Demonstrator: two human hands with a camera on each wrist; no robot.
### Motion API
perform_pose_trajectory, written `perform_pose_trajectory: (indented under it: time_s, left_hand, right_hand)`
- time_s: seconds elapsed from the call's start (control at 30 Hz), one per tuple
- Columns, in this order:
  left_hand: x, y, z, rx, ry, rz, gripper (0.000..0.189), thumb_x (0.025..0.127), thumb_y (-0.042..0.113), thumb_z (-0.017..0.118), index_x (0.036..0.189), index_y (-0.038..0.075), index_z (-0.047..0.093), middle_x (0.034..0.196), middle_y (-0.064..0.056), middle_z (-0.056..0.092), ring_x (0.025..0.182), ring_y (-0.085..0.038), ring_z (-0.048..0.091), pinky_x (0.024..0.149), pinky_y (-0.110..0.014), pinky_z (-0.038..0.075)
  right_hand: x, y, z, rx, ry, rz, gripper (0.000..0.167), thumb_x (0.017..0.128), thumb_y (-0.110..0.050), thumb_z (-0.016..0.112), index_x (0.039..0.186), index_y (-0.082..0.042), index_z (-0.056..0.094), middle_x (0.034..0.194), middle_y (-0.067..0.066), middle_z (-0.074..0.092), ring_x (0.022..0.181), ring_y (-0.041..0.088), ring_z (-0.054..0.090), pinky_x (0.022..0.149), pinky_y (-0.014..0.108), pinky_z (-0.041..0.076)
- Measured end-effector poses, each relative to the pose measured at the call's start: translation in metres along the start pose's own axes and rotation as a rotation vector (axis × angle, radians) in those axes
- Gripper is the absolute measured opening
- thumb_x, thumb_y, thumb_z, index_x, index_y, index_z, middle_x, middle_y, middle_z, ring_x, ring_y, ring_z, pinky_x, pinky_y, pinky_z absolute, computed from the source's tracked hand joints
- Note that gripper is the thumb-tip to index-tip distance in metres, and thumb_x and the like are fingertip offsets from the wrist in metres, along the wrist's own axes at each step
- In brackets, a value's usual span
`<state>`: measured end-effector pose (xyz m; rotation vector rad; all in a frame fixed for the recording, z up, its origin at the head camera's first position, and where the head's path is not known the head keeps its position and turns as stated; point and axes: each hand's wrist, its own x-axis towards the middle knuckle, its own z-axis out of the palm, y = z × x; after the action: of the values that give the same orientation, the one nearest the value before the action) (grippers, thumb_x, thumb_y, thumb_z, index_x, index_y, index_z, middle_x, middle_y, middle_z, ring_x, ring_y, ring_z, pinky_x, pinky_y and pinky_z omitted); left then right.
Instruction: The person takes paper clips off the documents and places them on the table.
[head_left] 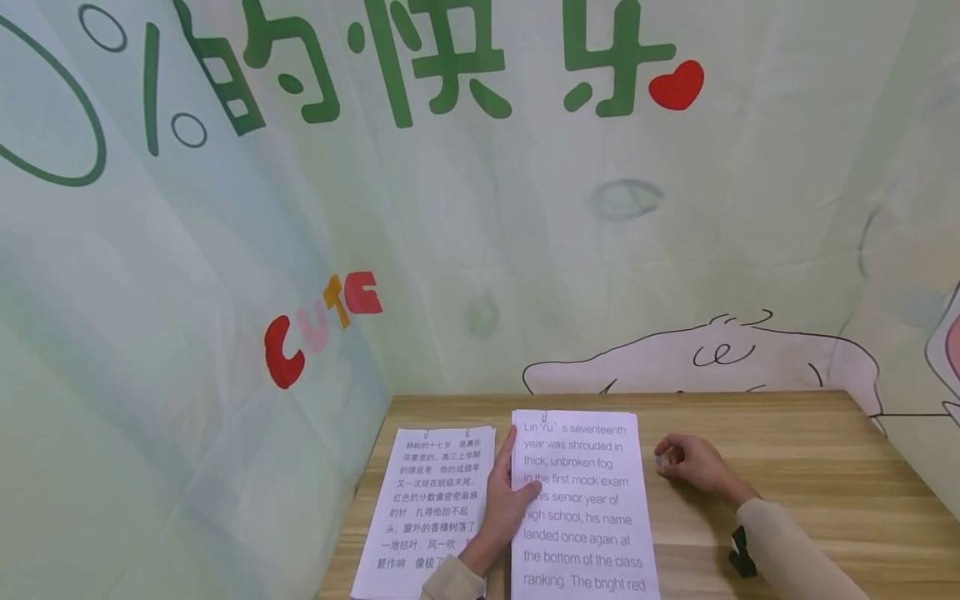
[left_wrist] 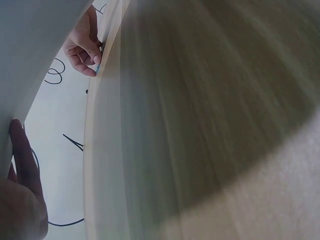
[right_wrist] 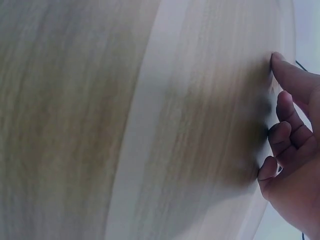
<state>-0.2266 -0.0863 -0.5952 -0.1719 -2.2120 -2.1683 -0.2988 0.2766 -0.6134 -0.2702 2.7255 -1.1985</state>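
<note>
A stack of white sheets with English print (head_left: 581,500) stands in front of me, a clip (head_left: 544,416) at its top edge. My left hand (head_left: 506,504) grips its left edge, thumb on the front page and fingers along the side. In the left wrist view the sheets (left_wrist: 35,45) rise from the table as a pale slanted plane. Just right of the stack, my right hand (head_left: 697,467) pinches a small bluish thing (head_left: 660,460) between thumb and index finger, low over the wood. Its kind is too small to tell. The other right fingers (right_wrist: 280,132) are curled.
Left of the stack lies another sheaf with Chinese print (head_left: 427,508), two clips at its top edge, partly covered by my left arm. Both are on a wooden table (head_left: 787,450). A printed curtain (head_left: 480,208) hangs behind the table and along its left side.
</note>
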Motion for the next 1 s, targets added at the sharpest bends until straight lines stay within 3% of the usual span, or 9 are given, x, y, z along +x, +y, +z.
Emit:
perform_pose_trajectory:
  time_s: [0.23,0.53,0.87,1.0]
  left_hand:
    - [0.0,-0.001,0.0,0.008,0.006,-0.003,0.103,0.087,-0.014,0.066,0.169,0.035,0.025,0.163,-0.001,0.048,0.116,-0.018,0.069,0.092,-0.026,0.061]
    - [-0.001,0.0,0.0,-0.018,-0.003,-0.01,0.104,0.086,-0.016,0.065,0.169,0.033,0.026,0.162,-0.004,0.05,0.117,-0.021,0.068,0.091,-0.025,0.061]
    - [-0.001,0.0,0.002,-0.017,-0.007,-0.015,0.102,0.088,-0.015,0.066,0.168,0.037,0.028,0.163,-0.002,0.049,0.122,-0.025,0.067,0.093,-0.024,0.06]
    - [-0.001,-0.001,0.002,-0.015,-0.007,-0.017,0.103,0.087,-0.015,0.066,0.167,0.038,0.029,0.161,-0.003,0.051,0.122,-0.024,0.066,0.094,-0.023,0.059]
  right_hand:
    - [0.001,0.002,-0.001,-0.003,-0.004,-0.018,0.025,0.087,-0.007,0.082,0.11,-0.004,0.072,0.084,0.003,0.06,0.079,0.02,0.054,0.063,0.026,0.044]
    - [0.003,-0.003,-0.003,0.015,0.003,-0.018,0.037,0.087,-0.007,0.082,0.121,-0.001,0.072,0.084,0.004,0.061,0.078,0.019,0.055,0.064,0.026,0.046]
    - [0.016,-0.022,-0.013,0.005,0.085,-0.064,0.025,0.103,-0.016,0.066,0.122,0.0,0.071,0.094,0.007,0.068,0.083,0.021,0.058,0.068,0.029,0.05]
    - [0.022,-0.031,-0.014,0.036,0.141,-0.119,0.026,0.108,-0.019,0.061,0.123,-0.002,0.072,0.1,0.011,0.071,0.087,0.022,0.06,0.07,0.029,0.052]
